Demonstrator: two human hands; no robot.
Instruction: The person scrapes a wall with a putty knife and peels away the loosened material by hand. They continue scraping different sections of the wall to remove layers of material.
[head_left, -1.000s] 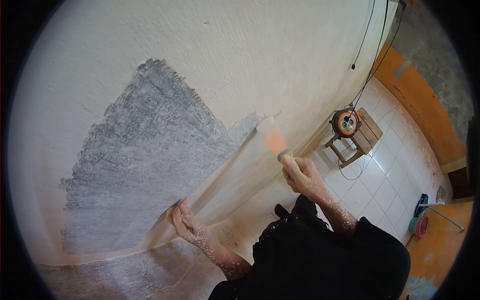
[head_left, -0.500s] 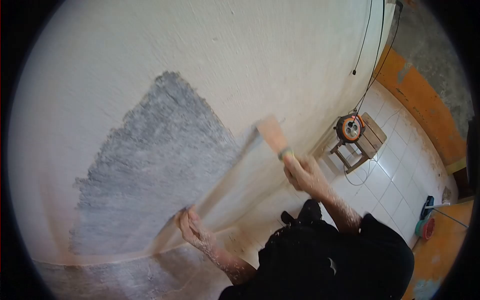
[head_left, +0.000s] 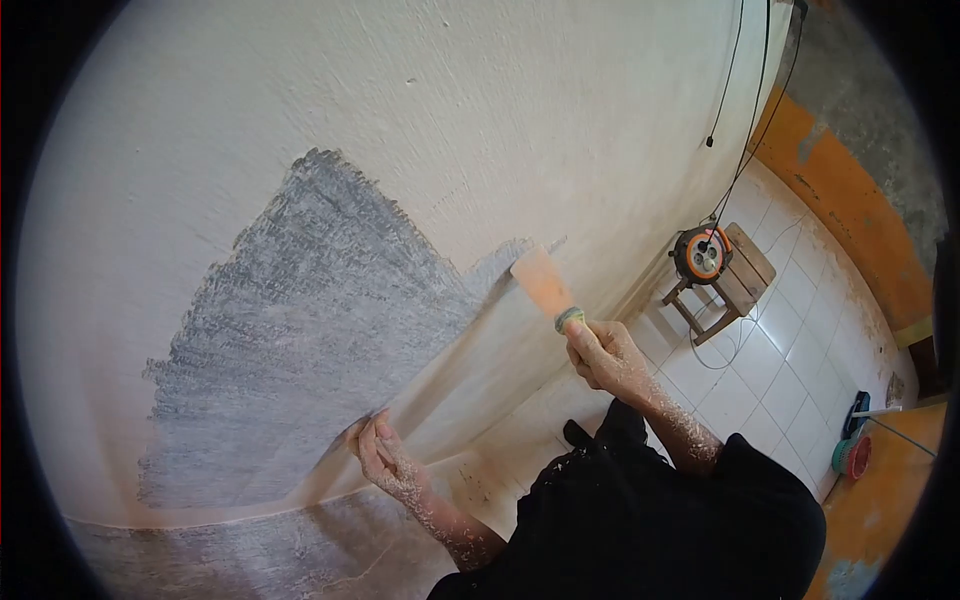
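My right hand (head_left: 605, 355) is closed round the handle of a wide scraper (head_left: 543, 283). The scraper's blade edge meets the pale wall (head_left: 480, 120) beside a rough grey bare patch (head_left: 310, 290). At the patch's lower edge, my left hand (head_left: 385, 455) has its fingers pressed together on a loose sheet of the wall's coating (head_left: 440, 385), which hangs away from the wall between my two hands. White flakes cover both forearms.
A cable reel (head_left: 702, 254) rests on a small wooden stool (head_left: 745, 275) at the right. Cables hang above it. A red and green basket (head_left: 852, 456) stands on the tiled floor (head_left: 785, 330) at the far right.
The scraper and my right hand have shifted slightly, and more of the grey strip shows by the blade. My left hand keeps nearly the same place. The view has moved a little.
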